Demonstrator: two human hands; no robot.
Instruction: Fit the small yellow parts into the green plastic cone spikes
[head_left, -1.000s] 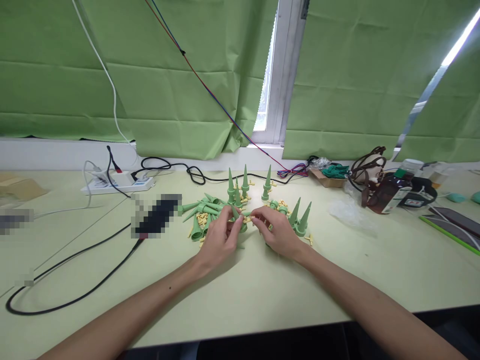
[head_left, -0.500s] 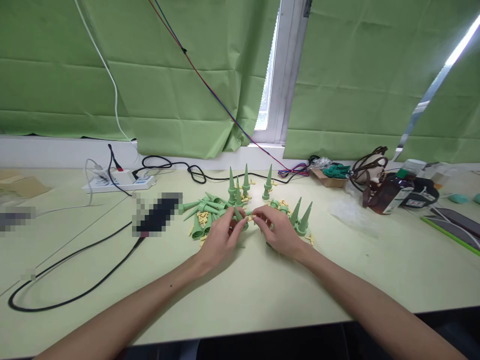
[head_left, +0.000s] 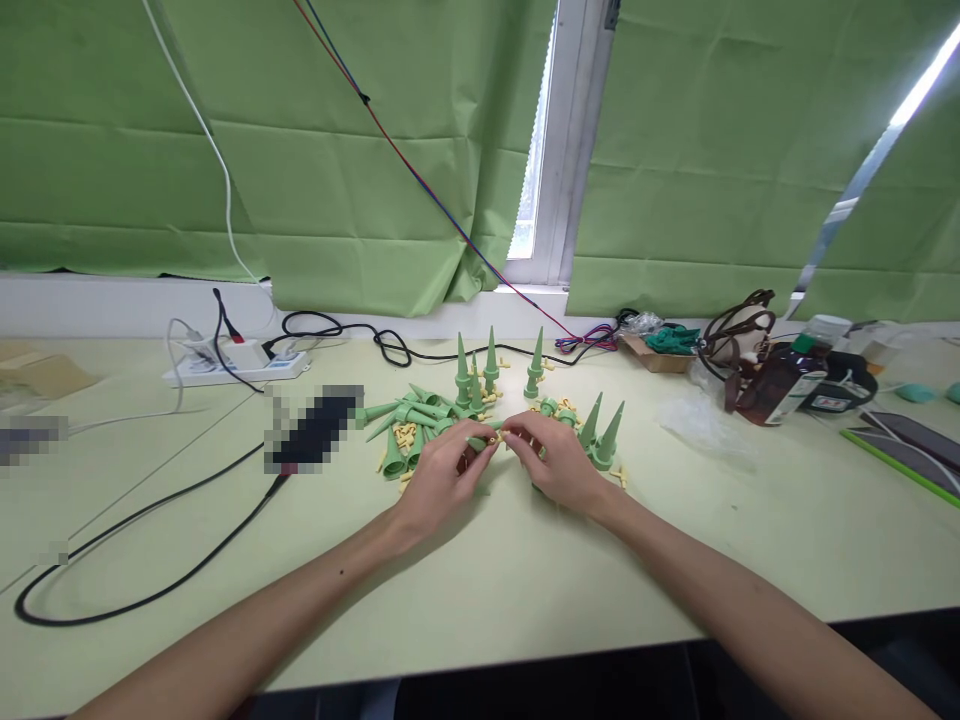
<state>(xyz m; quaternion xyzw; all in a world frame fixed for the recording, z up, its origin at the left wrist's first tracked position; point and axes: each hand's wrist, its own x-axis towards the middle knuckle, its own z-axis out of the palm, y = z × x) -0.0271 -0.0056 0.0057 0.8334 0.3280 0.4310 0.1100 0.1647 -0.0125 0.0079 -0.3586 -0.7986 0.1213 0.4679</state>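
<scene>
My left hand (head_left: 448,465) is closed on a green plastic plant-watering spike (head_left: 475,443), most of it covered by the fingers. Facing it, my right hand (head_left: 551,455) pinches a small yellow valve piece (head_left: 502,437) where the fingertips of both hands nearly meet. Left of my left hand lies a pile of loose green spikes (head_left: 392,455) with small yellow pieces (head_left: 406,435) among them. Several spikes (head_left: 463,370) stand upright behind the hands, some with yellow valves attached. Two more upright spikes (head_left: 606,440) stand just right of my right hand.
A power strip (head_left: 236,362) and a dark device (head_left: 319,430) with a looped black cable are on the left. At the right are a plastic bag (head_left: 705,425), a dark bottle (head_left: 780,385) and a small cardboard box (head_left: 656,355). Green curtains hang behind.
The spike in my left hand has tipped lower and turned, showing less above the fingers. The yellow valve piece has turned slightly at the fingertips. The arms are almost still.
</scene>
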